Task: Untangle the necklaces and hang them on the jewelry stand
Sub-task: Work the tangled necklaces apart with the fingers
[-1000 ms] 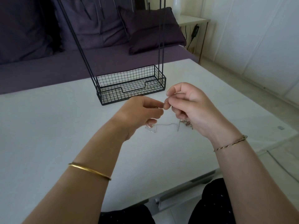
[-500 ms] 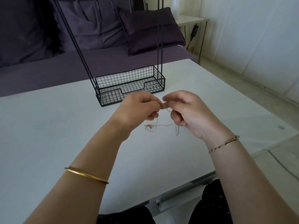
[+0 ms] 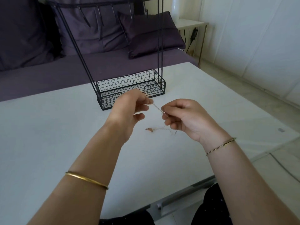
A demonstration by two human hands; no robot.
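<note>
A person seated at a white surface (image 3: 48, 135) works on tangled necklaces (image 3: 157, 108), holding 1 thin silvery length stretched between 2 hands just in front of a black wire jewelry stand (image 3: 159, 46). The left hand (image 3: 129, 109) pinches the upper end of the chain between thumb and forefinger, its fingers (image 3: 142, 99) closed narrowly on the links while the lower fingers curl loosely beneath. The right hand (image 3: 183, 117) pinches the lower end, its fingers (image 3: 170, 109) bunched tight around a small knot of chain.

From the right hand, loose strands drop to the surface and trail left to a copper-coloured pendant (image 3: 150, 129), which lies flat between the 2 wrists. How many chains make up the tangle cannot be told.

The stand's mesh basket (image 3: 129, 85) sits on the surface behind the hands, with a notch cut in its front wall; the left hand overlaps part of that wall. The necklaces are outside the basket, on its near side. Slim uprights rise from the basket's 2 ends to a top rail (image 3: 97, 4) with short pegs hanging from it.

A gold bangle (image 3: 86, 180) circles the left forearm and a twisted bracelet (image 3: 220, 146) the right wrist. A purple sofa (image 3: 48, 75) with cushions (image 3: 151, 34) stands beyond the surface, beside a small side table (image 3: 191, 23).
</note>
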